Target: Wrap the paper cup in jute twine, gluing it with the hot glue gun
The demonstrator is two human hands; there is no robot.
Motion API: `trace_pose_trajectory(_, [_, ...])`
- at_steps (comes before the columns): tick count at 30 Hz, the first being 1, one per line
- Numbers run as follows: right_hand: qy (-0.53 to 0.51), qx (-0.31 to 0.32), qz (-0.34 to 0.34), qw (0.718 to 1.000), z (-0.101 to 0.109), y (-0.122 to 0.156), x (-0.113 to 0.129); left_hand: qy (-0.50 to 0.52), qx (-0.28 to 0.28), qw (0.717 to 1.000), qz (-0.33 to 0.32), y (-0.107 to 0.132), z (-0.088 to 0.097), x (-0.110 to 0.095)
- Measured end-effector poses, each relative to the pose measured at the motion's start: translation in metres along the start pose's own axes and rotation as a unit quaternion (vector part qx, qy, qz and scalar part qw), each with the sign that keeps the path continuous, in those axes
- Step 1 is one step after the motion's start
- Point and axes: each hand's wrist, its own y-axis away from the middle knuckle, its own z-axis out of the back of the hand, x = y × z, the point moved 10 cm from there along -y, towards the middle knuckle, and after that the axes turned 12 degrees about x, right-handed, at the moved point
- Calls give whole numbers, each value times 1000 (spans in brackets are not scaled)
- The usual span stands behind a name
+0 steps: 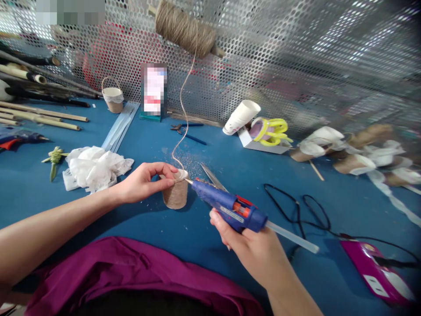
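A small paper cup wrapped in brown twine (176, 195) stands on the blue table (230, 175). My left hand (141, 182) pinches its rim, fingers closed on it. My right hand (250, 250) grips a blue glue gun (230, 206), whose nozzle touches the cup's rim. A clear glue stick pokes out of the gun's back. A strand of twine rises from the cup to a twine spool (184, 30) hung on the perforated metal screen.
Scissors (213, 177) lie just behind the gun. White lace fabric (95, 169) sits at left, bamboo sticks (42, 116) far left, a finished little basket (113, 98) behind. Paper cups (241, 116) and wrapped cups (355, 156) lie right. A black cord (305, 210) runs to a pink power strip (378, 272).
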Motion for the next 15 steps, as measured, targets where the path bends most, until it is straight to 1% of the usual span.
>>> trace_pose_trajectory(8, [22, -1, 10, 1000, -3, 3, 7, 3, 3, 1000, 6, 0, -1, 0])
trace_pose_trajectory(15, [27, -12, 11, 1000, -2, 4, 7, 2, 10, 1000, -2, 0, -2, -1])
